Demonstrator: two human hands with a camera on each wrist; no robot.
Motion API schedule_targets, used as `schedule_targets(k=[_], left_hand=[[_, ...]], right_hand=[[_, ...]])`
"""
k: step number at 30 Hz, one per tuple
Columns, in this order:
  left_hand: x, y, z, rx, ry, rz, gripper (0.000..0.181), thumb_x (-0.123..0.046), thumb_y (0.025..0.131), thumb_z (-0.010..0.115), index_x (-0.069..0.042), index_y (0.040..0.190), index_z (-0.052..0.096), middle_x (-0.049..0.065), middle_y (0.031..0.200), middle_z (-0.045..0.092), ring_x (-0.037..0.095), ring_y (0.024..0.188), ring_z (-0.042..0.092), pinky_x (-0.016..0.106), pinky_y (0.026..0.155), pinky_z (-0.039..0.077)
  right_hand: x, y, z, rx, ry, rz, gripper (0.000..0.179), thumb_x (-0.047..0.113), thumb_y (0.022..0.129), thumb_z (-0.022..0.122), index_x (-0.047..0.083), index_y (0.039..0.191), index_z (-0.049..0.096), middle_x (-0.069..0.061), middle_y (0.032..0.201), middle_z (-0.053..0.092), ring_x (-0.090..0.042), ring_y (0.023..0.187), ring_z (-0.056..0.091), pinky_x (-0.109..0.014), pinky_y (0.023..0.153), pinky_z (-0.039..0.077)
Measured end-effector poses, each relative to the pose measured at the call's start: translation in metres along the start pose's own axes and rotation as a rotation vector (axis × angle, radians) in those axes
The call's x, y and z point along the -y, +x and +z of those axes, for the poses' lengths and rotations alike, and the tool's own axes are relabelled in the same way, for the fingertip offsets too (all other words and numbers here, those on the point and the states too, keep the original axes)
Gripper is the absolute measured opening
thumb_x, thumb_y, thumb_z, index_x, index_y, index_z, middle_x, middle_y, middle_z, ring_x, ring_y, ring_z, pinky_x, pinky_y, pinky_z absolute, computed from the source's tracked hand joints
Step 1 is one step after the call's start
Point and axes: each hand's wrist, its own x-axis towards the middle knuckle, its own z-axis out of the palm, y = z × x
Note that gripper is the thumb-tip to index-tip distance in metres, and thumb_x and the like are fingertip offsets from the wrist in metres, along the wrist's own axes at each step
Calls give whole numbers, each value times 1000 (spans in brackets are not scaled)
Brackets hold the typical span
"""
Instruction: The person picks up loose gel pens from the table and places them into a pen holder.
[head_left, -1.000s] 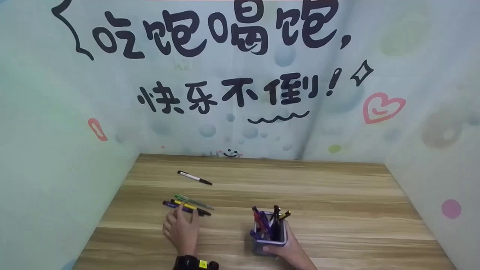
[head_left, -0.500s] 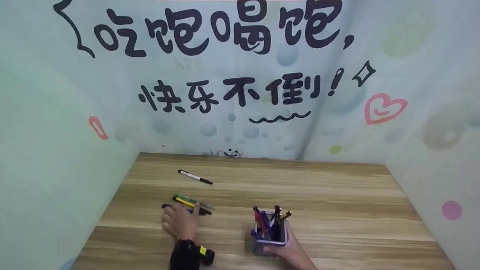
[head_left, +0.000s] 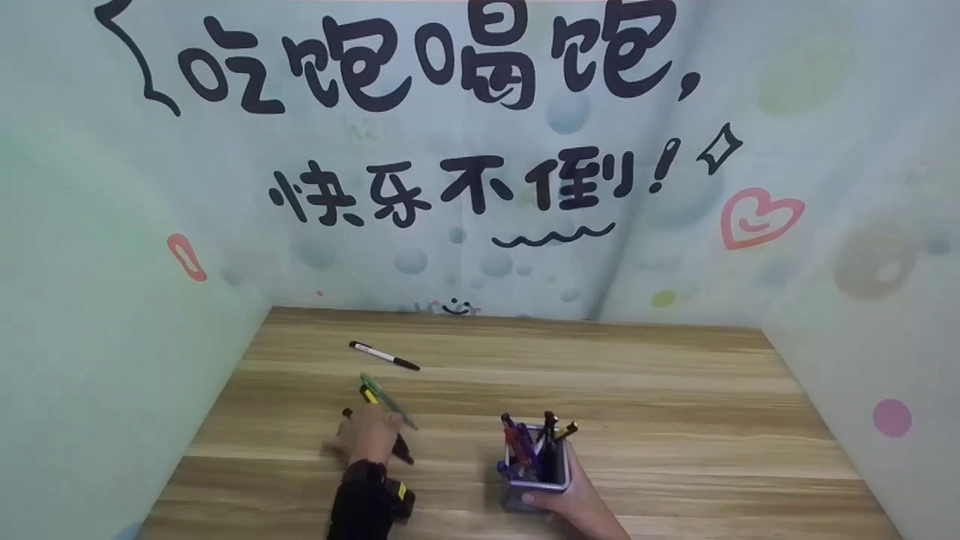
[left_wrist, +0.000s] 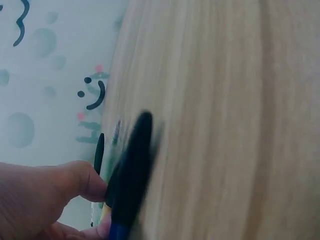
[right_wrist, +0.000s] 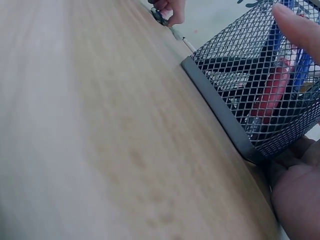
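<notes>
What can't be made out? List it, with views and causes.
Head: middle of the yellow pen, hidden by the left hand.
Head: number of pens in the mesh pen holder; they overlap.
Left wrist: blurred blue pen, lower end cut by bottom edge.
Right wrist: right hand, partly cut off by the right edge.

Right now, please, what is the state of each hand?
Left hand: closed, pinching pens.
Right hand: closed, holding the mesh pen cup.
</notes>
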Motion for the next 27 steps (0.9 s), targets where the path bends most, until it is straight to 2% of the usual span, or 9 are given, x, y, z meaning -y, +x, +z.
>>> schedule_targets(k=[3, 6, 8, 10, 13, 15, 19, 22, 27], left_hand=[[1, -2, -2, 10, -32, 32, 30, -30, 87, 59, -5, 70, 60, 11, 70, 62, 38, 89, 59, 76, 97, 11], [4, -8, -4, 0, -126, 79, 31, -30, 89, 55, -8, 68, 58, 5, 59, 60, 29, 76, 59, 72, 97, 13], [3, -14, -7, -20, -240, 131, 28, -29, 89, 54, -6, 74, 62, 5, 65, 63, 23, 70, 58, 58, 95, 29], [-1, -22, -9, -33, -401, 193, 24, -25, 89, 54, -4, 84, 64, 6, 72, 66, 19, 67, 58, 41, 84, 42], [-12, -40, -13, -35, -646, 303, 22, -19, 89, 55, 1, 98, 61, 11, 84, 69, 15, 68, 61, 23, 58, 43], [-20, -56, -15, -2, -793, 395, 20, -13, 90, 56, 4, 101, 58, 15, 85, 69, 16, 72, 64, 22, 62, 47], [-34, -88, -14, 109, -977, 584, 24, -7, 89, 58, 6, 108, 50, 20, 95, 68, 14, 86, 65, 25, 81, 50], [-43, -107, -11, 153, -999, 689, 29, -8, 87, 62, 4, 109, 49, 17, 97, 68, 14, 89, 64, 25, 82, 51], [-54, -122, 0, 127, -878, 820, 23, -11, 87, 62, -2, 105, 52, 9, 98, 70, 18, 84, 65, 25, 77, 53]], right_hand=[[0, 0, 0, 12, 2, 5, 91, 4, 68, 78, 3, 140, 22, -22, 139, 40, -10, 119, 46, -15, 99, 30], [-1, 1, 0, 23, 6, 5, 91, 5, 68, 78, 3, 139, 22, -22, 139, 40, -11, 120, 46, -16, 99, 30], [-2, 1, -1, 24, 1, 7, 91, 6, 68, 78, 3, 139, 22, -22, 140, 40, -16, 122, 45, -15, 99, 30], [-2, 2, -2, 23, -5, 12, 92, 6, 68, 78, 4, 140, 21, -22, 140, 40, -21, 124, 44, -15, 99, 30], [-1, 2, -3, 11, -26, 22, 93, 7, 67, 79, 5, 140, 22, -21, 140, 40, -27, 125, 42, -15, 99, 30], [0, 1, -3, -2, -42, 22, 95, 8, 67, 80, 5, 141, 22, -20, 141, 40, -26, 126, 42, -16, 100, 29], [1, 1, -2, -18, -67, 25, 96, 9, 66, 81, 5, 141, 22, -19, 141, 41, -27, 127, 42, -23, 103, 28], [1, 1, -1, -20, -69, 34, 96, 9, 66, 81, 6, 141, 22, -19, 140, 42, -25, 126, 43, -27, 104, 28], [-2, 2, 0, 6, 28, -6, 94, 2, 67, 78, 6, 142, 21, -19, 139, 43, -17, 121, 49, -21, 101, 32]])
